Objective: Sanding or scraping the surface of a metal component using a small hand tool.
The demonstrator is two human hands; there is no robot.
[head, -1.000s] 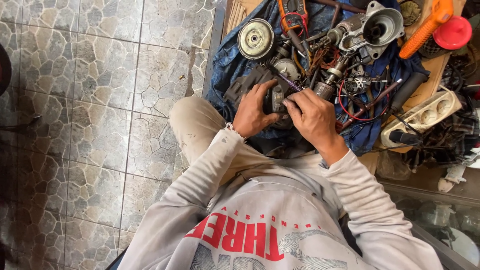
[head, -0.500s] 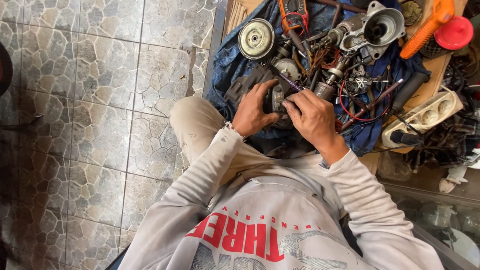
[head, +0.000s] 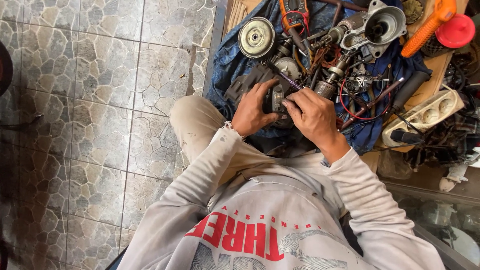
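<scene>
My left hand (head: 254, 111) grips a dark grey machine part (head: 276, 98) held over my lap at the edge of a blue cloth (head: 231, 60). My right hand (head: 311, 116) holds a thin purple-handled screwdriver (head: 286, 80), its shaft angled up and left across the part. Both hands press close together around the part, which they partly hide. My pale long sleeves and a knee in beige trousers (head: 192, 120) fill the lower frame.
The cloth carries a round metal disc (head: 256, 37), a grey cast housing (head: 382, 26), an orange multimeter (head: 295, 11), red wire (head: 350, 100) and several small parts. At right lie a white power strip (head: 430, 116) and an orange tool (head: 427, 26). Stone-pattern floor tiles (head: 100, 100) lie left.
None beyond a slight shift of my fingers on the part; the hands stay in the same place.
</scene>
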